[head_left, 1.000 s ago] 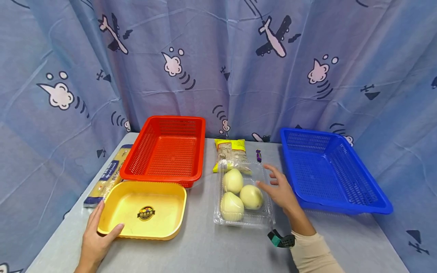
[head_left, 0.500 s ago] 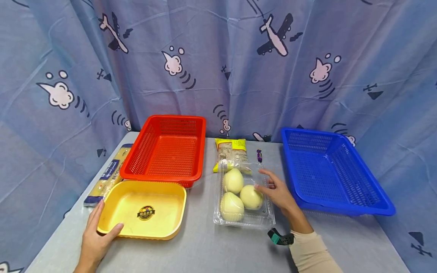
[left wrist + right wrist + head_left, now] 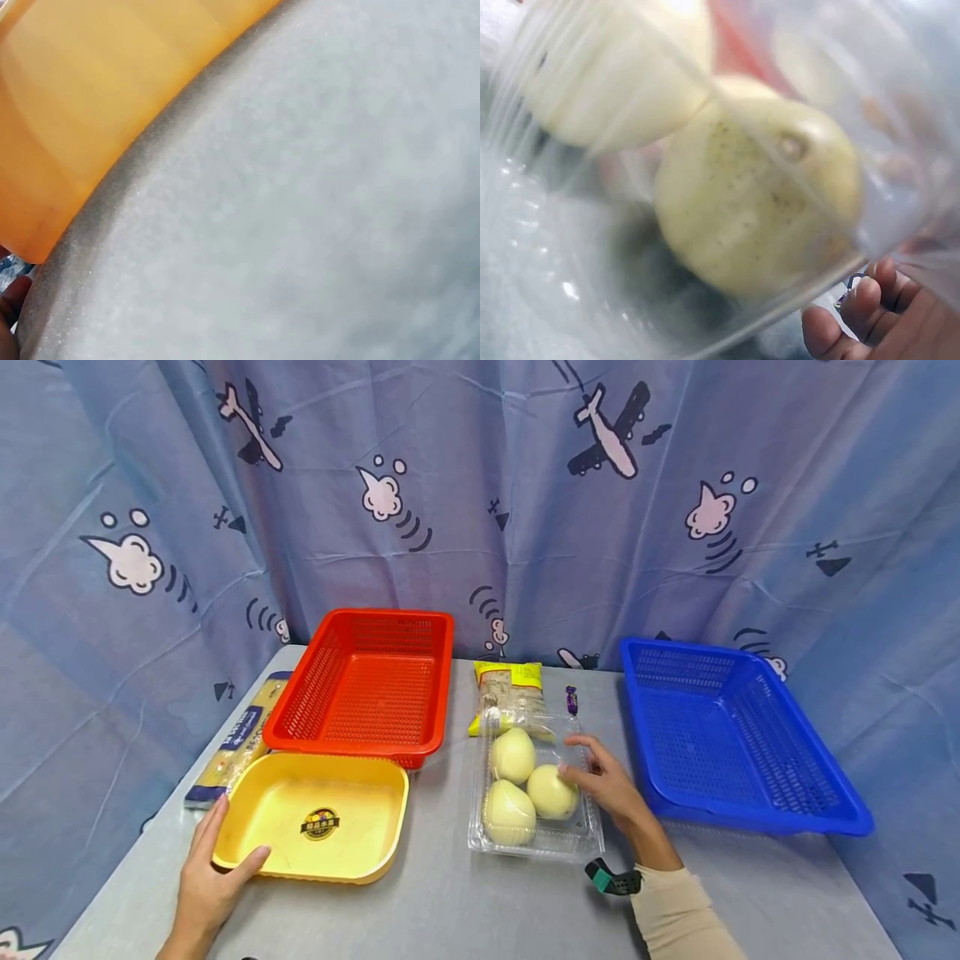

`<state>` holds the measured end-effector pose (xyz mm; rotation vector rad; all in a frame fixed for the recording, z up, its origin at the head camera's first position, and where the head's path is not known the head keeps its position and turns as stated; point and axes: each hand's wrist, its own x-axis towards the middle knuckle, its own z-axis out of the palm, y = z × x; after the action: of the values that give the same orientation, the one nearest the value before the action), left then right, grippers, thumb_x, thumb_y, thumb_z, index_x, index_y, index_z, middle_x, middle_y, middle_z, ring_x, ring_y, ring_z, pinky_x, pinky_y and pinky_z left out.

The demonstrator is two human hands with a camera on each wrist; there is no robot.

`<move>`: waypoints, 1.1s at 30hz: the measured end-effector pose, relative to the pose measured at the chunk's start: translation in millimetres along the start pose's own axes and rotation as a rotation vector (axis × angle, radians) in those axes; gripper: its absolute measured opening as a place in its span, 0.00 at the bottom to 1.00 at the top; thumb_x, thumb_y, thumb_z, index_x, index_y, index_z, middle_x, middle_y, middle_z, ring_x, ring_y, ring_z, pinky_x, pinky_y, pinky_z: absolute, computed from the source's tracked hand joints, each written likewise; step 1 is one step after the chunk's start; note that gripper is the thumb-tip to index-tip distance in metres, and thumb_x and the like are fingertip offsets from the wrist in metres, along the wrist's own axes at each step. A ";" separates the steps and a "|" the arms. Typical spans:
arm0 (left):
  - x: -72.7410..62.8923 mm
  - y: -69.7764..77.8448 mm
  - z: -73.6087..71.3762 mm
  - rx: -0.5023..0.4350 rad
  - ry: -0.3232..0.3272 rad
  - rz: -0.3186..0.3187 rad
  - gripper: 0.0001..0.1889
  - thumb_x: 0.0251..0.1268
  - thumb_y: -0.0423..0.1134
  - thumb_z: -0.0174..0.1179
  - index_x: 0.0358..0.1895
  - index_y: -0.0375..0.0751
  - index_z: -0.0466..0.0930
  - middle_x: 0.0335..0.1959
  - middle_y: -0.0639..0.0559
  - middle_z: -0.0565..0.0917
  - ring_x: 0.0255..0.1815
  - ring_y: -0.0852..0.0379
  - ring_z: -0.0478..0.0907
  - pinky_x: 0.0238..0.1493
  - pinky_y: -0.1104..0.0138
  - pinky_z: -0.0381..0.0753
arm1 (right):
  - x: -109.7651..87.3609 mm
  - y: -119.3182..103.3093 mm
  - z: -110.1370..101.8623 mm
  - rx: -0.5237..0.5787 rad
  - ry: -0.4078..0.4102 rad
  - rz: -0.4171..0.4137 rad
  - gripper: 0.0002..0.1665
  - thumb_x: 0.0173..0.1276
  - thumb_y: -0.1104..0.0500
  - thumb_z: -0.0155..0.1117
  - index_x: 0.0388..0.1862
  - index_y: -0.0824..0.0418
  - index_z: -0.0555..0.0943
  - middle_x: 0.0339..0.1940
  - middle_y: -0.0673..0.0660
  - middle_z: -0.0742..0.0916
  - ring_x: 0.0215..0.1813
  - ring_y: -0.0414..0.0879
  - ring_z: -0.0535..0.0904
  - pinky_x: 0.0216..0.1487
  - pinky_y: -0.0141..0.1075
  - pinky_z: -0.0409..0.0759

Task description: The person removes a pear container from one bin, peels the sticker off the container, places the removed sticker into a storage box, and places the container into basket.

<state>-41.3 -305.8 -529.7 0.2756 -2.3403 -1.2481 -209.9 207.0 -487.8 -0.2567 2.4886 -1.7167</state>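
My left hand rests at the near left corner of a yellow plastic tray, fingers along its left side and thumb at the front rim. In the left wrist view the tray wall fills the upper left, and only a bit of the hand shows. To the right sits a clear plastic box holding three pale pears. My right hand touches the box's right part, thumb over the lid, fingers loosely bent. In the right wrist view its fingertips lie beside the box edge; the thumb is hidden.
Behind the yellow tray stands a red basket, with a long noodle packet left of it. A yellow-ended bag lies behind the box, beside a purple-wrapped candy. A blue basket stands right. A curtain hangs behind.
My right hand has moved slightly left and down onto the clear box, its index finger drawing in toward the lid. The left hand and the containers stay in place.
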 end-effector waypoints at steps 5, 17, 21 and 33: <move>-0.5 -0.5 1.2 0.002 0.003 0.026 0.48 0.51 0.33 0.72 0.76 0.44 0.55 0.74 0.41 0.57 0.73 0.59 0.49 0.68 0.72 0.44 | -5.7 -7.9 -0.4 0.028 -0.008 0.008 0.29 0.65 0.60 0.66 0.64 0.61 0.70 0.28 0.55 0.66 0.31 0.48 0.63 0.32 0.37 0.66; -0.3 0.2 -8.1 0.056 -0.030 0.037 0.49 0.52 0.36 0.72 0.77 0.45 0.53 0.74 0.40 0.56 0.74 0.58 0.47 0.69 0.70 0.41 | -6.2 -3.3 4.2 0.061 -0.013 -0.048 0.28 0.66 0.61 0.65 0.64 0.63 0.70 0.28 0.54 0.66 0.31 0.49 0.63 0.31 0.36 0.64; -0.6 2.4 -10.5 0.066 -0.047 -0.005 0.49 0.54 0.39 0.71 0.77 0.47 0.50 0.75 0.39 0.54 0.75 0.49 0.45 0.71 0.61 0.40 | -1.6 2.4 4.8 0.059 -0.005 -0.060 0.27 0.66 0.58 0.66 0.63 0.59 0.72 0.27 0.55 0.66 0.30 0.49 0.64 0.31 0.36 0.64; 8.4 28.6 -23.2 0.066 0.037 0.040 0.51 0.51 0.34 0.72 0.77 0.56 0.52 0.74 0.53 0.58 0.60 0.69 0.60 0.50 0.84 0.57 | -10.1 -21.0 2.6 0.064 -0.031 -0.048 0.27 0.67 0.62 0.64 0.63 0.66 0.70 0.44 0.66 0.73 0.42 0.54 0.66 0.42 0.40 0.64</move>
<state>-36.0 -309.7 -492.5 0.2693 -2.3465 -1.1394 -197.8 199.3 -469.2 -0.3375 2.4207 -1.7926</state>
